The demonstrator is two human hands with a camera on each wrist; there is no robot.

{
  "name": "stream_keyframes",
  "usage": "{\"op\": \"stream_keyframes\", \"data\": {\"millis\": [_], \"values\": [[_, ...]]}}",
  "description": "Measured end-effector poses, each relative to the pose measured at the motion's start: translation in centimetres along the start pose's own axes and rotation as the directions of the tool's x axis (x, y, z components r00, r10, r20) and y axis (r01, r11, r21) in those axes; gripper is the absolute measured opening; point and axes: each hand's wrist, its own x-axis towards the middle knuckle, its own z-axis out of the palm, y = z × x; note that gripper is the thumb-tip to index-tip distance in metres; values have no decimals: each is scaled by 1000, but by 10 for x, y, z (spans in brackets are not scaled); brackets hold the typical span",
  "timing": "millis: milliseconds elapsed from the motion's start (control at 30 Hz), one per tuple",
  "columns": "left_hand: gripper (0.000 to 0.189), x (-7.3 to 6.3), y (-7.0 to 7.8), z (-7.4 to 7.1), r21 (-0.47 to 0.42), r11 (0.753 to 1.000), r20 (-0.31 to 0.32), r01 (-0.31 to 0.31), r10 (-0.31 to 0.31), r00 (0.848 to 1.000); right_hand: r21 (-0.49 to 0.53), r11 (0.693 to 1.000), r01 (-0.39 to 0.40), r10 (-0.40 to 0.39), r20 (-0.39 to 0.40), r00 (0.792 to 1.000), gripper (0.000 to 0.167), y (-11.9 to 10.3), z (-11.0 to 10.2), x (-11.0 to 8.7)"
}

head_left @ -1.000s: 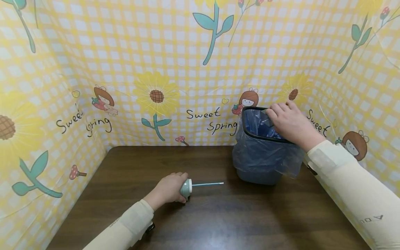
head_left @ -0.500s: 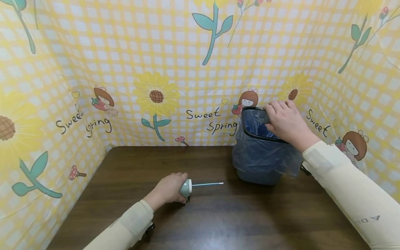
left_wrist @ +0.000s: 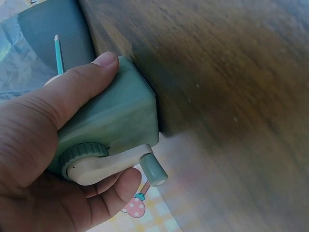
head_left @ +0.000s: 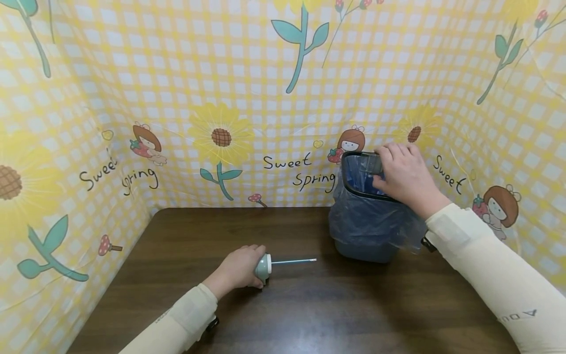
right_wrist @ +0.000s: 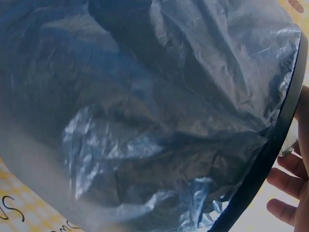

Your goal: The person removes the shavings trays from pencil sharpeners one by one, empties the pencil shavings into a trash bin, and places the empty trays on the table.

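Note:
My left hand (head_left: pixel 239 267) grips a green pencil sharpener (head_left: pixel 263 267) low at the table's middle. Its pale crank (left_wrist: pixel 113 163) with a green knob shows in the left wrist view. A thin light-blue pencil (head_left: pixel 294 261) sticks out of the sharpener's white front, towards the right. My right hand (head_left: pixel 407 172) is over the rim of a lined trash bin (head_left: pixel 364 252), pinching a small see-through, greyish box-like piece (head_left: pixel 372 163) at the opening. Fingers hide much of that piece. In the right wrist view, fingertips (right_wrist: pixel 285 182) appear beyond the bin's dark rim (right_wrist: pixel 260 179).
A bluish plastic bag (head_left: pixel 376 221) lines the bin and hangs over its outside. The bin stands at the back right of the dark wooden table (head_left: pixel 212 223). A yellow checked cloth (head_left: pixel 265 123) with printed flowers surrounds the table at the back and sides.
My right hand and forearm have shifted slightly left over the bin, bringing more of the see-through piece into view. My left hand and the sharpener have stayed put.

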Motion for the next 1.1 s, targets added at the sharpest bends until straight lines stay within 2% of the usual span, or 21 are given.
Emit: {"op": "stream_keyframes", "data": {"millis": [333, 567, 833, 1100], "values": [[77, -3, 1, -1, 3, 1000, 0, 7, -7, 1000, 53, 994, -91, 91, -1, 996, 70, -7, 1, -1], [77, -2, 3, -2, -4, 1000, 9, 17, -17, 1000, 152, 971, -185, 182, 35, 983, 63, -11, 2, -1], [76, -1, 1, -2, 6, 1000, 0, 11, -11, 1000, 225, 952, -206, 207, 17, 978, 61, -16, -5, 2], [77, 0, 1, -1, -1, 1000, 1, 9, -9, 1000, 307, 919, -248, 242, 58, 969, 62, -20, -5, -1]]}}
